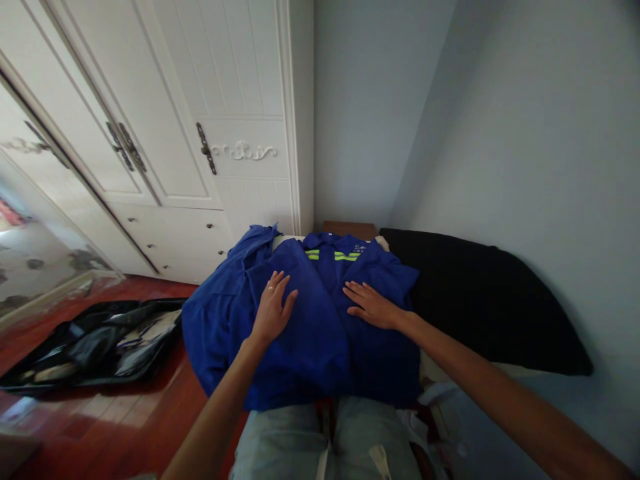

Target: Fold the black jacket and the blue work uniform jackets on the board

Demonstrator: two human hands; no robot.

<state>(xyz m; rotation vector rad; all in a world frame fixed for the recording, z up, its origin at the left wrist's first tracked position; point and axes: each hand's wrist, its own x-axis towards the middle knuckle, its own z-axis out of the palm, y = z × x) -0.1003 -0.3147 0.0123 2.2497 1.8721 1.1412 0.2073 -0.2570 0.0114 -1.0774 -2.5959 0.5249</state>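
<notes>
Spread out before me are blue work clothes with yellow-green stripes near the collar and small pale lettering on one side of the chest. More blue cloth bunches on the left and hangs over the edge. My left hand lies on the blue fabric left of centre, fingers stretched, a ring on one of them. On the right part of the garment rests my right hand, flat with its fingers extended. Neither hand grips anything. What supports the clothes is mostly hidden under them.
A black board-like cover leans out to the right by the grey wall. Behind on the left stands a white wardrobe with dark handles. An open black suitcase full of items lies on the red wooden floor.
</notes>
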